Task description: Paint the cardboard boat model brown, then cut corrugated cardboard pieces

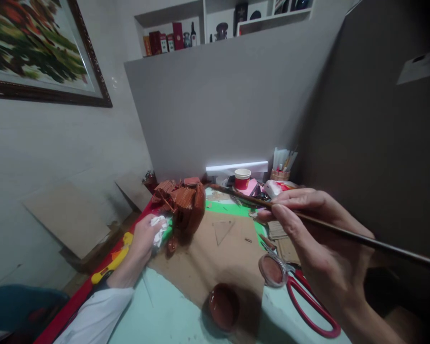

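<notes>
My right hand [317, 239] pinches a long thin paintbrush [243, 197], its tip pointing left at the side of a reddish-brown model boat [189, 205]. Whether the tip touches the boat I cannot tell. My left hand [143, 243] is closed on a crumpled white tissue [160, 230], close to the boat's left side. The boat is tilted on a brown cardboard sheet [186, 267], and a small brown piece [171, 245] sits under its near end. Nearer to me is a round pot of reddish-brown paint [224, 306].
Red-handled scissors [313, 306] and a round lid [272, 268] lie at the right. A yellow tool [111, 265] lies along the left edge. Behind are a red-and-white paper cup [242, 179] and a brush holder [281, 173]. Grey panels [222, 105] rise at the back and right.
</notes>
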Demonstrator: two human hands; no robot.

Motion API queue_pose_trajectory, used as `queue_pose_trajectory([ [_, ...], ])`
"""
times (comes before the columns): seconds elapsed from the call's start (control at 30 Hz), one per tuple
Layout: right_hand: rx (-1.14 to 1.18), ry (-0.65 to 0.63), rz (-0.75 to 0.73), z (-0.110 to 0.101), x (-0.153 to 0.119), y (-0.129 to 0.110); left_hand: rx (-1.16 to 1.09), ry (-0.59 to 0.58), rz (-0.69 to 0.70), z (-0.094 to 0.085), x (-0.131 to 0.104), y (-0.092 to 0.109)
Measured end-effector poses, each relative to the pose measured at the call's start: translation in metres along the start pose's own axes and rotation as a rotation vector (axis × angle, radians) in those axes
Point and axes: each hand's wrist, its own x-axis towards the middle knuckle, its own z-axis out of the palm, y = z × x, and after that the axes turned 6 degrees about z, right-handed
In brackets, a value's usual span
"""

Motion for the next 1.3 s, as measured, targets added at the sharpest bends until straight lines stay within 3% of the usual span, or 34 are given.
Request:
queue_pose_trajectory([
  [0.13,-0.042,-0.041,-0.113,0.0025,-0.004,-0.0019,-0.022,-0.014,-0.001,0.0015,-0.0026,0.0007],
  [0.43,-0.099,-0.034,-0.177,0.0023,-0.0038,-0.0003,-0.061,-0.056,-0.008,0.0034,-0.0048,-0.0012],
  [0.87,-0.138,-0.154,-0.096,0.0031,-0.0037,0.0013,-0.052,-0.065,0.009,0.0012,-0.0043,-0.0065],
  [1.07,-0.139,-0.079,-0.242,0.0021,-0.0053,0.0,-0.093,-0.093,-0.008,0.0031,-0.0064,-0.0032],
  [1.3,-0.309,-0.148,-0.425,0.0066,-0.0104,-0.0038,-0.163,-0.122,-0.035,0.0071,-0.0097,0.0024],
])
